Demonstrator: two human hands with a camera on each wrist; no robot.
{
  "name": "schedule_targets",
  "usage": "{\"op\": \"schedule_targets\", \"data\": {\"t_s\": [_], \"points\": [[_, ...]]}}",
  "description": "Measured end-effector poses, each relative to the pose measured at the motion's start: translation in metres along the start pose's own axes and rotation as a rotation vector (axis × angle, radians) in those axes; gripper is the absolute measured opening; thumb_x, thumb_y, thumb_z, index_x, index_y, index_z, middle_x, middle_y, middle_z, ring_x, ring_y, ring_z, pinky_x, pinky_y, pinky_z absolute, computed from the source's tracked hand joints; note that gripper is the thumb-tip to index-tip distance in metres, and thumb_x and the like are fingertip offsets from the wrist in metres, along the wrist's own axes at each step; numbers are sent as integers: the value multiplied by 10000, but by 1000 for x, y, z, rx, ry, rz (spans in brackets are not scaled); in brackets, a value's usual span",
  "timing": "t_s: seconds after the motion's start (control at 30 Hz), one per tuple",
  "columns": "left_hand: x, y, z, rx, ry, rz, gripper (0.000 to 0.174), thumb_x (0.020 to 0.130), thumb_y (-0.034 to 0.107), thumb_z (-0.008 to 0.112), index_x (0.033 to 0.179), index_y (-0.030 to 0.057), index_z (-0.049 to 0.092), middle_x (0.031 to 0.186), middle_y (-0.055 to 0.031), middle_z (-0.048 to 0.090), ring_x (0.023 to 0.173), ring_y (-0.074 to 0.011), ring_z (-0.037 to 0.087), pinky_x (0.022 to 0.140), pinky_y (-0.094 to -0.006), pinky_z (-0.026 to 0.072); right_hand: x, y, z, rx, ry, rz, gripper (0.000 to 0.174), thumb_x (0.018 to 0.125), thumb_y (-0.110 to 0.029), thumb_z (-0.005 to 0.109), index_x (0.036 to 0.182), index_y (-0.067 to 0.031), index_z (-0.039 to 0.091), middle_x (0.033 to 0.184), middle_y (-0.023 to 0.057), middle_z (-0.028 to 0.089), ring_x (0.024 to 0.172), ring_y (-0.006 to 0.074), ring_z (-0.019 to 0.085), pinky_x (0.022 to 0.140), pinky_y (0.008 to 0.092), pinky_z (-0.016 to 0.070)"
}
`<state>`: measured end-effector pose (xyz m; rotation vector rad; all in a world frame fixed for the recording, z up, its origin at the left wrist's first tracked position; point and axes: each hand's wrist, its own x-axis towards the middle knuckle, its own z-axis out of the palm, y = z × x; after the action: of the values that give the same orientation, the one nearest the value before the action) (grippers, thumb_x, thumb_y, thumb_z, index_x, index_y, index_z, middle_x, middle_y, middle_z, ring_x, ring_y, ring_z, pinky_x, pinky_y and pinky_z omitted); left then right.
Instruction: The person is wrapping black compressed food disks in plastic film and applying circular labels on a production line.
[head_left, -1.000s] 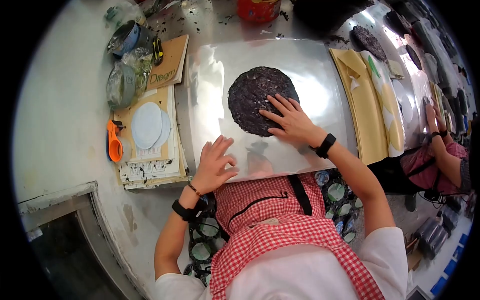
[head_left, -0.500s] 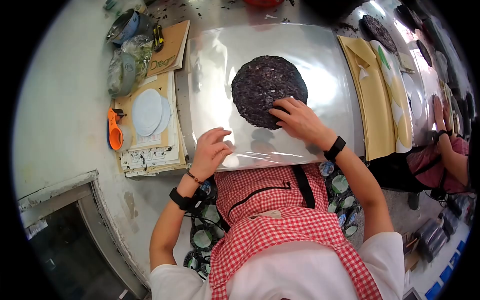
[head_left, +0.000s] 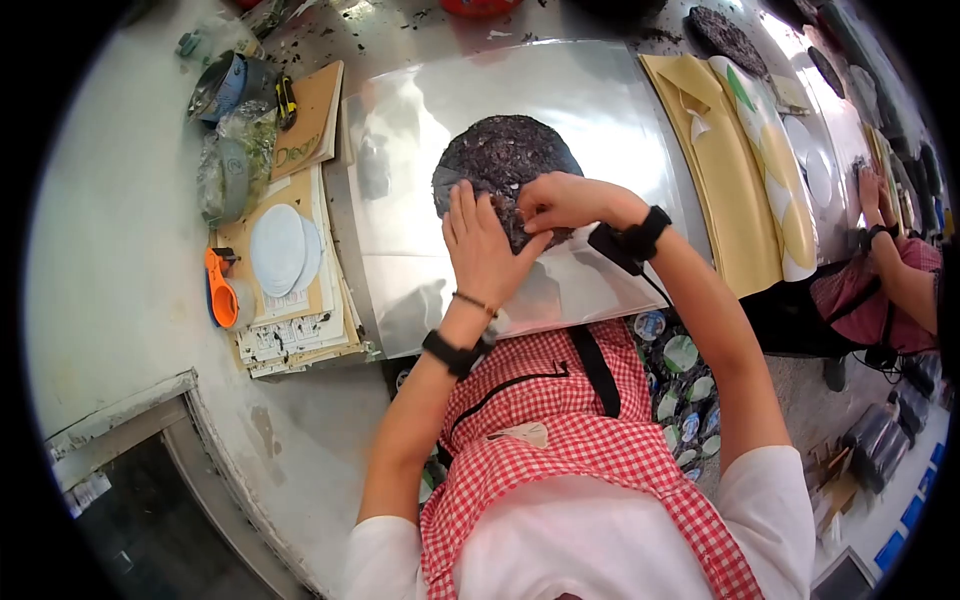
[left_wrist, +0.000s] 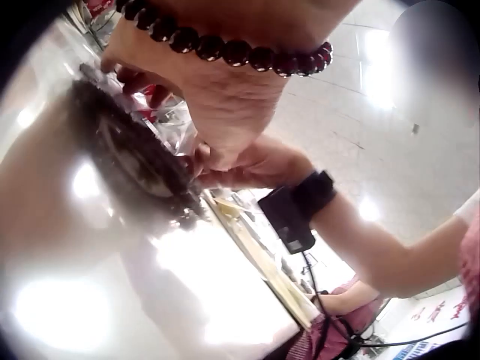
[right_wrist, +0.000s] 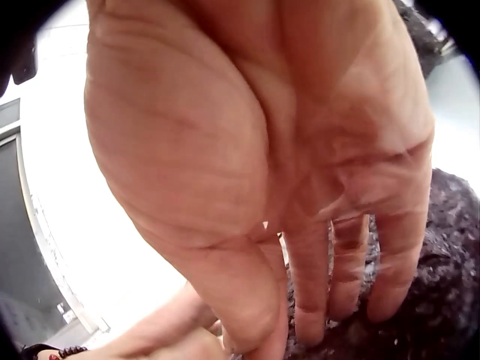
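Note:
A dark, round dried seaweed cake (head_left: pixel 508 152) lies on a clear plastic sheet (head_left: pixel 405 120), its near part covered by both hands. My left hand (head_left: pixel 482 240) rests on its near left side, fingers stretched over the surface and thumb reaching right. At the near right part, my right hand (head_left: pixel 568 203) pinches at the seaweed with thumb and index finger. In the right wrist view the other fingers of the right hand (right_wrist: pixel 300 165) point down onto the rough surface. Whatever small bit lies between the pinching fingertips is hidden.
Left of the sheet are stacked papers (head_left: pixel 285 335) with white round discs (head_left: pixel 278 248), an orange-handled tape dispenser (head_left: pixel 220 288) and a yellow-black cutter (head_left: pixel 287 102). Folded brown paper (head_left: pixel 715 180) lies on the right. Another seaweed cake (head_left: pixel 727 42) and a red container (head_left: pixel 480 6) are farther back.
My left hand has moved from beside the cake up and right onto it. The right hand has gone from lying spread on the cake to pinching at its near part.

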<state>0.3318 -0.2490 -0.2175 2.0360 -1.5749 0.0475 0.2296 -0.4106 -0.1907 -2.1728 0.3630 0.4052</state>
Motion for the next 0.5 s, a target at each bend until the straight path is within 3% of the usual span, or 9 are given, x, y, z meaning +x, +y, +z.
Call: {"op": "schedule_targets", "data": {"t_s": [0.03,0.13,0.17,0.2,0.27,0.3,0.4,0.47,0.5], "points": [[-7,-5,10,-3,-6,1,642,865,405,625,1252,-75,445,1373,-316,397,1312,-410,369,1043,-514,302,-4,-9,2,-73,88,-20,234,793,-236,680,855,-11,681,1029,139,653,901,324,630,765,391,504],[-7,-14,32,113,-113,-44,731,907,425,523,1363,-119,347,1469,-357,221,1386,-468,183,1092,-573,159,-28,-38,28,-513,962,-165,374,746,-324,710,919,-8,610,963,100,600,948,298,580,803,379,481],[-9,-13,33,152,-111,-75,723,920,414,487,1387,-113,323,1473,-362,211,1385,-481,176,1092,-581,154,-39,-39,41,-404,894,42,477,787,-383,677,1022,26,607,1165,159,563,1118,332,521,932,403,431],[-9,-12,31,193,-110,-108,715,933,404,452,1410,-107,300,1476,-366,201,1384,-494,170,1092,-589,149,-41,-38,53,-407,888,38,477,787,-383,677,1022,26,607,1165,159,563,1118,332,521,932,403,431],[-10,-7,30,248,-123,-129,701,931,389,461,1421,-84,297,1472,-379,186,1374,-527,153,1092,-610,130,-40,-30,79,-613,1007,370,567,839,-407,633,1183,39,567,1366,257,431,1291,383,394,1055,461,322],[-10,-5,30,296,-149,-139,698,930,384,459,1429,-73,291,1468,-387,180,1369,-542,142,1086,-625,125,-33,-22,86,-535,944,387,606,879,-401,596,1313,10,496,1460,313,292,1378,419,268,1116,501,208],[-5,-5,29,363,-169,-110,677,913,313,493,1451,-36,275,1451,-357,248,1358,-509,208,1088,-602,160,-4,-11,94,-550,941,232,578,887,-357,587,1336,-13,469,1458,300,310,1383,417,265,1123,491,208],[3,-17,28,-357,-53,-138,645,908,247,526,1460,14,286,1412,-298,335,1328,-464,286,1091,-549,213,3,-12,88,-435,955,105,530,888,-279,582,1355,-63,454,1395,283,382,1309,419,352,1087,495,252],[4,-21,26,-786,-103,-292,519,910,210,547,1384,43,418,1366,-252,393,1281,-424,359,1078,-509,258,3,-16,83,-12,959,94,497,882,-247,580,1338,-84,467,1350,270,410,1257,411,387,1061,498,270]]}}
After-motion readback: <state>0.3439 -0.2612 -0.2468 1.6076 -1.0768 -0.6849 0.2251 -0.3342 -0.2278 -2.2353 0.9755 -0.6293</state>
